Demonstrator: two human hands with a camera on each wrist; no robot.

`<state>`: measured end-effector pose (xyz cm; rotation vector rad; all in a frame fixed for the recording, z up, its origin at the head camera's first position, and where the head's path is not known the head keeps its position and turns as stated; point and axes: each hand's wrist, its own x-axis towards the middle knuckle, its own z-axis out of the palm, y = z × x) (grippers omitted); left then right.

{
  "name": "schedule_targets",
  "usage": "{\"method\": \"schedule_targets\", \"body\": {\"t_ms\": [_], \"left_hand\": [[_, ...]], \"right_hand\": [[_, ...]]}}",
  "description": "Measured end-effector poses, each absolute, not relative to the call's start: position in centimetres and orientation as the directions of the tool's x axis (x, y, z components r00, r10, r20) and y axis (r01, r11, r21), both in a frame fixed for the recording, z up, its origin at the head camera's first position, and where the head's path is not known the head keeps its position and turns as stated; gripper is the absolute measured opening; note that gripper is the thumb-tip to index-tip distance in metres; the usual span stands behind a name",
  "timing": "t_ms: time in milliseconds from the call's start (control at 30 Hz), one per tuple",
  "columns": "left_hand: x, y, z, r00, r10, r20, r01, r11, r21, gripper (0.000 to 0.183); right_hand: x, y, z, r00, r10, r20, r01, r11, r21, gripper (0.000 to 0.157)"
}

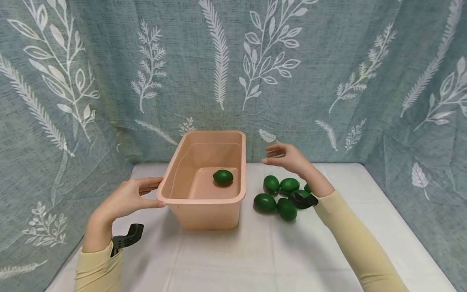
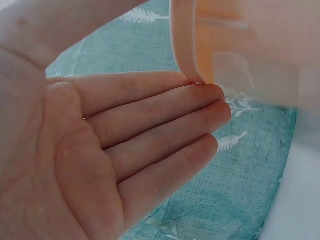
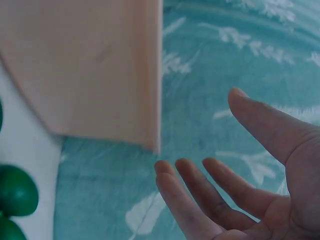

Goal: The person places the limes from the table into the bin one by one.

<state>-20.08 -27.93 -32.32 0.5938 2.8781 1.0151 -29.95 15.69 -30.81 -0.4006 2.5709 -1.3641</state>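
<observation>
A peach-coloured plastic bin [image 1: 206,213] stands on the white table, its open top facing up. On its floor lies one dark green, egg-shaped fruit [image 1: 223,177]. My left hand [image 1: 125,198] is at the bin's left rim, fingers straight and thumb apart; in the left wrist view the fingertips [image 2: 212,92] reach right to the rim. To the right of the bin, my right hand [image 1: 288,158] hovers with nothing in it, its fingers loosely bent and the thumb spread. Several more green fruits [image 1: 265,202] lie in a group below it, some partly hidden by the right wrist.
A teal cloth [image 1: 189,81] with white leaf prints hangs behind and at both sides of the white table [image 1: 255,255]. Black wrist straps [image 1: 304,200] sit at both cuffs.
</observation>
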Motion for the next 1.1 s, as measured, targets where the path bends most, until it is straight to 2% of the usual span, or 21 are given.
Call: {"method": "schedule_targets", "body": {"t_ms": [667,1100], "left_hand": [[-19.9,-28.0,-32.2,-0.928,0.361,0.095,0.343,0.726,0.596,0.071],[-20.1,-27.9,-32.4,-0.918,0.380,0.113,0.368,0.709,0.601,0.069]], "right_hand": [[-29.0,25.3,-35.1,-0.980,-0.168,-0.105,-0.025,0.632,-0.774,0.074],[-28.4,28.9,-37.9,-0.987,-0.079,-0.138,0.046,0.686,-0.726,0.079]]}}
